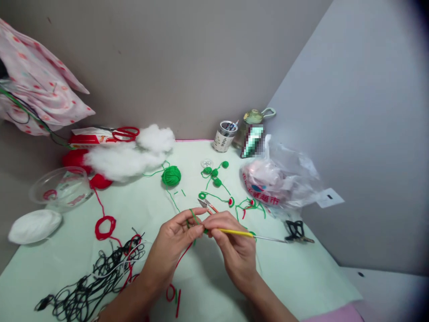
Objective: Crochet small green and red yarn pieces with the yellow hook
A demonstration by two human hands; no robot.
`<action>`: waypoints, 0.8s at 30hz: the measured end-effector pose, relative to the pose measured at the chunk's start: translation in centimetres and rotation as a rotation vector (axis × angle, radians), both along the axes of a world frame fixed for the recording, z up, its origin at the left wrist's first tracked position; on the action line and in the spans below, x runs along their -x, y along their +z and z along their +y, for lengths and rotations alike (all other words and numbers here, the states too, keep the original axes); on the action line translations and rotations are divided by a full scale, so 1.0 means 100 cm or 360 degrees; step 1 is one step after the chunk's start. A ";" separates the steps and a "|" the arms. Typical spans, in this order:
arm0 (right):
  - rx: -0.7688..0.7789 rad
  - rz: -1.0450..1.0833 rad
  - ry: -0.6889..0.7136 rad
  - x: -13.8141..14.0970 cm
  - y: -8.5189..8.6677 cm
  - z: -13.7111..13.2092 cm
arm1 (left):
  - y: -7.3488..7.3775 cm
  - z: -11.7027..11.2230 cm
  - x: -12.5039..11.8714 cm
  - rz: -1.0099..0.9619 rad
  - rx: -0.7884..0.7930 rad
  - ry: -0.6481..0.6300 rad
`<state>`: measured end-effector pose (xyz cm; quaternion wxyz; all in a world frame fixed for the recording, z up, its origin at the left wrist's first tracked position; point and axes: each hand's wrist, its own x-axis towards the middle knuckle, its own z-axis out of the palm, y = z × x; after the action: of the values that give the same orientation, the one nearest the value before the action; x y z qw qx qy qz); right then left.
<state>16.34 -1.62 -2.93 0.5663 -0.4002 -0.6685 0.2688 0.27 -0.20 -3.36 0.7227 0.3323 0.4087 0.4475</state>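
My left hand (179, 232) pinches a small piece of work in green yarn (193, 216), a strand looped over its forefinger. My right hand (234, 243) is closed on a yellow-handled crochet hook (234, 232), and its fingertips meet those of the left. The work at the fingertips is mostly hidden. From there a green strand runs back to a green yarn ball (171, 176), and a red strand (183, 255) hangs below my left hand. Just beyond my fingers lies a pair of thread snips (208, 205), partly covered. Small green crocheted pieces (214, 172) lie farther back.
White stuffing (117, 160), red-handled scissors (125, 133) and a clear plastic tub (62, 188) occupy the left. Tangled black cord (97, 277) lies at front left. A pen tin (224, 136), a plastic bag (278, 174) and a black claw clip (296, 231) are on the right.
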 end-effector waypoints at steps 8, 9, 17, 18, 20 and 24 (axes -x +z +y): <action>-0.0095 -0.0075 -0.0051 0.001 0.000 0.000 | -0.002 0.001 0.000 -0.0002 0.0086 0.0025; -0.0085 -0.0077 -0.0053 0.001 0.000 0.000 | -0.001 0.001 -0.001 -0.0031 0.0104 0.0019; -0.0131 -0.0103 -0.0054 0.001 -0.001 0.000 | 0.004 0.003 -0.005 -0.0123 0.0204 0.0020; -0.0125 -0.0099 -0.0047 0.000 -0.001 0.000 | 0.004 0.003 -0.006 -0.0124 0.0211 0.0020; -0.0102 -0.0096 -0.0037 0.000 -0.002 0.000 | 0.003 0.002 -0.006 -0.0125 0.0231 0.0017; -0.0094 -0.0083 -0.0043 -0.001 -0.004 -0.001 | 0.001 0.000 -0.008 -0.0110 0.0246 0.0009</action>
<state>16.42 -1.70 -3.35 0.5638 -0.3992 -0.6853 0.2306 1.04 -0.16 -3.25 0.7587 0.2588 0.4176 0.4278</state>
